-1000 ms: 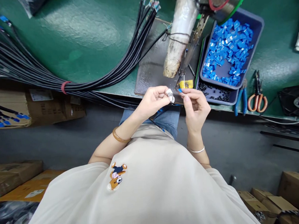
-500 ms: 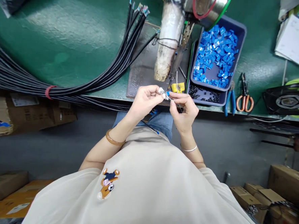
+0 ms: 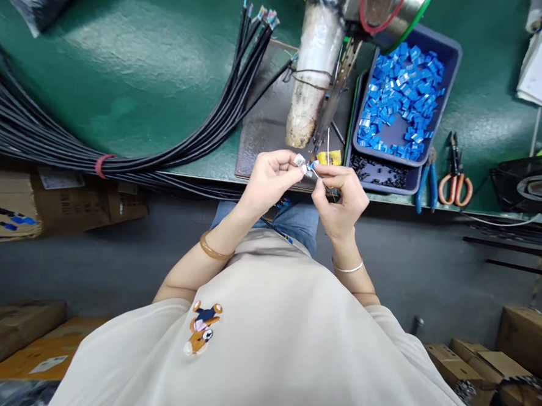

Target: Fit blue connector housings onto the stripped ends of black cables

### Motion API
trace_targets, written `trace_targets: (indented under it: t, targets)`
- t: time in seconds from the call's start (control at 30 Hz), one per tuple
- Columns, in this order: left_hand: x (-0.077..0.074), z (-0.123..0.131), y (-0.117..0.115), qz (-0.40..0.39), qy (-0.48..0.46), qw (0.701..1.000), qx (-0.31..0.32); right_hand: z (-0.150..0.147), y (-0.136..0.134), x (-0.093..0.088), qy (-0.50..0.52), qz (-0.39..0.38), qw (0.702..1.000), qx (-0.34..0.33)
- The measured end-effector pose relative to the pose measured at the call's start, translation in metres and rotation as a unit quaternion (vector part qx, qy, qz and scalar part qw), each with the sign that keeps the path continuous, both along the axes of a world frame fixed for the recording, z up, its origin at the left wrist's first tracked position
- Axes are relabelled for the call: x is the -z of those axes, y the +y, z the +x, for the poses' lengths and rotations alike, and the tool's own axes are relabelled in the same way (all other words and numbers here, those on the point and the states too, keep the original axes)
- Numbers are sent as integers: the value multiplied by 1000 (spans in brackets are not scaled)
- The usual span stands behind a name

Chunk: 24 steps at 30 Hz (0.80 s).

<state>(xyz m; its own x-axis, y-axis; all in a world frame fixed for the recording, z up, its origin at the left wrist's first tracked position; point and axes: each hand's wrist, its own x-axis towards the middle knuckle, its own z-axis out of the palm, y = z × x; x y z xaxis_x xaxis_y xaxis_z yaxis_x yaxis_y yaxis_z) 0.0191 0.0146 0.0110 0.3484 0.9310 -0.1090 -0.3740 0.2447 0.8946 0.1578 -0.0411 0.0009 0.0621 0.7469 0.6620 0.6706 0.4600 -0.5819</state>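
Note:
My left hand (image 3: 273, 177) pinches a small white piece (image 3: 300, 160) between thumb and fingers, over the bench's front edge. My right hand (image 3: 345, 197) is closed close beside it, its fingertips at a small blue connector (image 3: 313, 165) and a thin pale wire. Where the two hands meet, the fingers cover most of the detail. Just above them hangs the tip of a white-wrapped tool (image 3: 300, 134), tied with dark wire to a metal stand. A small yellow block (image 3: 329, 158) lies behind my right fingers.
A tray (image 3: 449, 48) of blue connectors (image 3: 404, 90) stands on another holding small black parts (image 3: 379, 175). Blue-handled pliers (image 3: 426, 184) and orange-handled cutters (image 3: 455, 185) lie to the right, before a black fan (image 3: 534, 184). Bundled black cables (image 3: 167, 159) cross the left side.
The view has shifted slightly, so the bench and hands appear farther right. Both hands keep their pinch close together, with the fingertips only slightly altered.

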Motion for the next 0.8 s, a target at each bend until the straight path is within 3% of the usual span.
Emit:
trace_targets:
  t: [0.8]
  targets:
    - [2, -2, 4, 18, 24, 999, 15, 2, 4, -4, -29, -5, 999, -11]
